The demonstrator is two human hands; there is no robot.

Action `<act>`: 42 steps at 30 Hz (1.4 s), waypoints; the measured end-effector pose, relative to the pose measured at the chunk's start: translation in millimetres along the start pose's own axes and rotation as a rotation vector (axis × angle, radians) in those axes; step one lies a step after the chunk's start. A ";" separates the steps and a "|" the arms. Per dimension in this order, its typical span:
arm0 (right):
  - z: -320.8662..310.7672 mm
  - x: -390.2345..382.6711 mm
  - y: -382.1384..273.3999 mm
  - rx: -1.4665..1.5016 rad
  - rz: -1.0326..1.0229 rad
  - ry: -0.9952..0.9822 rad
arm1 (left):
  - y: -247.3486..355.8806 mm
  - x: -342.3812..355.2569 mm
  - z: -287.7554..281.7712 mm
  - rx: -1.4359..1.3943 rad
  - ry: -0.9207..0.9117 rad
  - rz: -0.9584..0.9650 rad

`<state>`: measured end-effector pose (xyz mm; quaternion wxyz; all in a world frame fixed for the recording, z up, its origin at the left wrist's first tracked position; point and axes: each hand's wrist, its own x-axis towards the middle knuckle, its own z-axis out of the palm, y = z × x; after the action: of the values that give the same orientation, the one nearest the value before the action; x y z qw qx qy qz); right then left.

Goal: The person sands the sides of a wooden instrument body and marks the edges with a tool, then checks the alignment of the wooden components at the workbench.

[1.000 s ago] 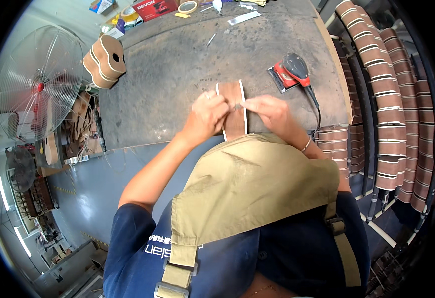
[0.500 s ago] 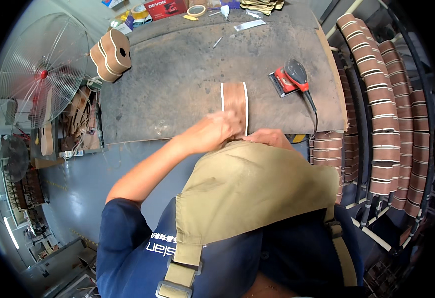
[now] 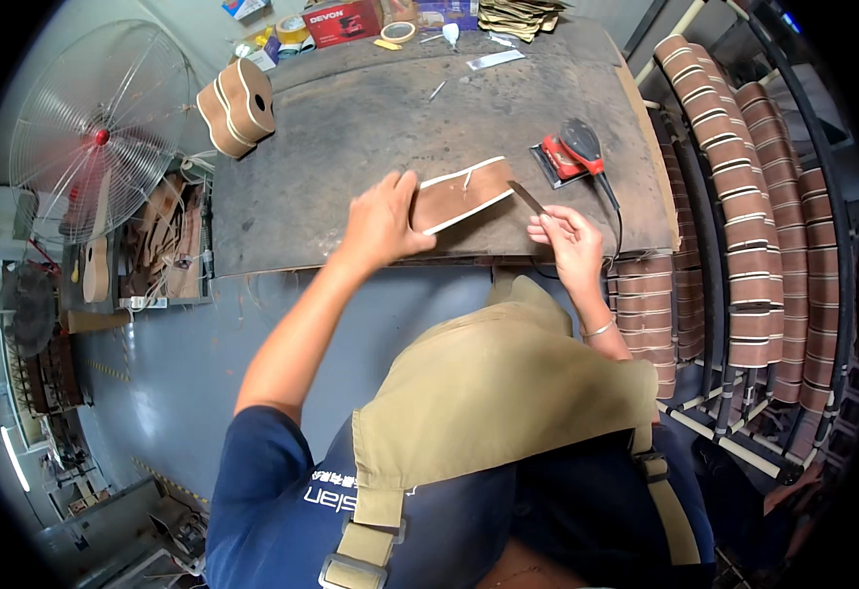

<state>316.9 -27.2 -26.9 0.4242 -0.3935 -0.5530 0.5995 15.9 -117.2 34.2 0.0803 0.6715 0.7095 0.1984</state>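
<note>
A brown wooden ukulele body (image 3: 459, 199), seen side-on with white binding along both long edges, lies slanted near the table's front edge. My left hand (image 3: 380, 218) is closed round its left end, thumb at the near edge. A short white strip (image 3: 468, 180) shows on its brown side. My right hand (image 3: 569, 238) pinches a thin, dark, flat blade (image 3: 525, 198) between thumb and fingers. The blade's tip reaches the right end of the body; whether it touches cannot be made out.
A red and grey electric sander (image 3: 572, 155) with a cord stands right of the body. Another ukulele body (image 3: 237, 108) sits at the table's far left. Tape, boxes and papers line the back. A rack of striped brown wooden sides (image 3: 724, 177) stands right; a large fan (image 3: 102, 137) left.
The ukulele body has turned from upright in view to slanting left-right. My left hand has shifted to its left end. My right hand has risen from the table edge, now showing the blade.
</note>
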 end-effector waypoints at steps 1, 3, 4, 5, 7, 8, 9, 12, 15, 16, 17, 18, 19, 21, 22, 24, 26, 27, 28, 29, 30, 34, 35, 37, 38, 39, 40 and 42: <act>12.3 4.1 -1.5 0.058 0.052 -0.030 | 8.6 -16.9 8.3 -0.001 0.029 -0.056; 39.3 13.4 7.3 0.165 0.085 -0.080 | 29.6 -46.2 23.5 -0.039 0.026 -0.204; 51.3 16.5 11.1 0.181 0.140 -0.106 | 39.9 -58.5 32.2 -0.038 0.017 -0.255; 60.9 19.9 15.9 0.197 0.197 -0.131 | 49.1 -68.7 40.0 -0.037 0.006 -0.306; 71.1 22.4 31.5 0.119 0.189 -0.174 | 64.9 -88.1 49.7 -0.103 -0.014 -0.354; 73.6 21.2 35.1 0.064 0.171 -0.181 | 72.6 -95.7 54.2 -0.128 -0.067 -0.385; 76.7 20.1 36.0 0.008 0.149 -0.189 | 78.3 -100.9 58.5 -0.154 -0.116 -0.414; 72.7 11.2 36.1 -0.075 0.122 -0.223 | 86.8 -107.4 69.9 -0.310 -0.251 -0.451; 63.8 4.9 38.9 -0.095 0.103 -0.241 | 82.2 -104.0 78.7 -0.383 -0.271 -0.417; 61.0 4.1 40.1 -0.099 0.105 -0.248 | 79.2 -101.5 80.3 -0.406 -0.269 -0.398; 57.9 3.6 40.5 -0.104 0.107 -0.255 | 76.0 -99.4 82.9 -0.444 -0.271 -0.379; 58.3 1.2 40.2 -0.111 0.104 -0.268 | 70.6 -99.2 84.4 -0.478 -0.274 -0.363; 59.6 -1.5 39.4 -0.117 0.100 -0.281 | 64.2 -98.2 86.3 -0.512 -0.276 -0.347; 59.2 -2.4 40.7 -0.106 0.092 -0.308 | 42.0 -89.9 90.1 -0.644 -0.421 -0.399; 57.1 -0.5 43.1 -0.087 0.086 -0.321 | 32.3 -86.5 92.2 -0.709 -0.493 -0.426; 51.9 6.6 41.2 -0.017 0.113 -0.331 | 19.9 -82.5 97.9 -0.924 -0.509 -0.500; 46.2 27.0 36.8 0.001 0.074 -0.283 | 10.2 -77.1 104.0 -1.053 -0.512 -0.522; 40.7 34.5 33.0 0.006 0.062 -0.248 | 8.7 -72.7 104.0 -1.041 -0.521 -0.511; 39.4 45.9 29.0 -0.013 0.055 -0.206 | 4.5 -67.9 104.0 -1.030 -0.530 -0.501; 39.0 56.9 29.5 0.012 0.045 -0.165 | 0.2 -62.6 104.4 -1.018 -0.540 -0.491; 37.3 67.3 25.4 -0.150 0.006 -0.159 | -3.5 -59.5 106.7 -1.024 -0.516 -0.507; 45.5 101.3 31.0 -0.446 -0.142 -0.173 | -18.9 -30.8 99.5 -0.762 -0.414 -0.478; 46.5 106.9 35.4 -0.515 -0.140 -0.196 | -22.3 -22.1 93.1 -0.623 -0.383 -0.447; 50.8 116.4 41.9 -0.569 -0.042 -0.279 | -29.0 -7.5 86.9 -0.644 -0.184 -0.403; 52.1 121.8 46.9 -0.594 0.003 -0.336 | -31.8 4.5 81.6 -0.674 -0.153 -0.485; 53.8 128.4 51.7 -0.616 0.046 -0.395 | -36.5 15.2 79.7 -0.701 -0.116 -0.568; 55.9 133.0 58.1 -0.639 0.056 -0.423 | -41.8 24.8 86.2 -0.713 -0.012 -0.495; 58.8 141.7 62.8 -0.634 0.204 -0.531 | -50.3 43.9 103.5 -0.734 0.197 -0.345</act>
<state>210.1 85.4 -85.2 0.0638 -0.3891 -0.7584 0.5191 5.2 -57.0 -72.7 0.2783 0.4475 0.6978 0.4851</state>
